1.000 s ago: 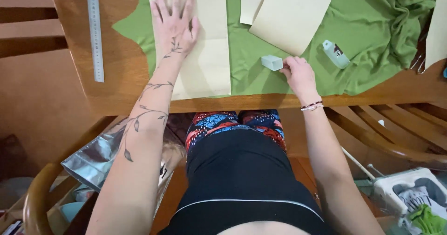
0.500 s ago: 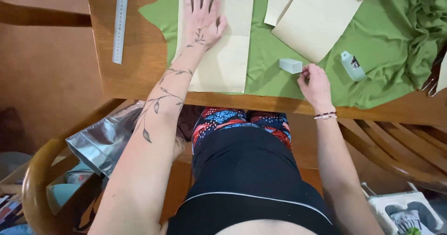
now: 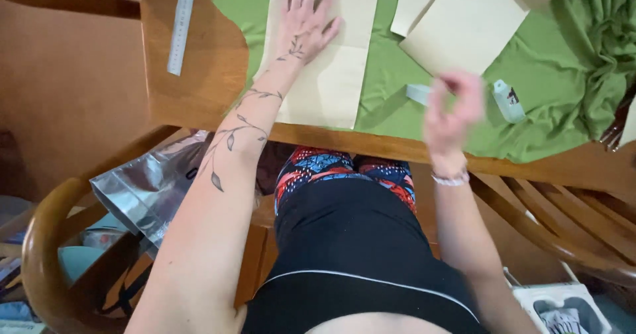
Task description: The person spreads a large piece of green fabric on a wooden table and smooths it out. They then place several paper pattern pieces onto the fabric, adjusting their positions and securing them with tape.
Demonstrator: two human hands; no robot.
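A cream paper sheet (image 3: pixel 328 56) was pinned flat on the green cloth (image 3: pixel 543 102) by the open left hand (image 3: pixel 308 16). The right hand (image 3: pixel 450 105) was blurred, so its grip could not be told, above a small pale block (image 3: pixel 419 94). A ruler (image 3: pixel 181 23) lay on the desk (image 3: pixel 199 82).

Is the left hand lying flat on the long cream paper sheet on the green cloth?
Yes, the left hand lies palm down with fingers spread on the long cream paper sheet, which covers the green cloth.
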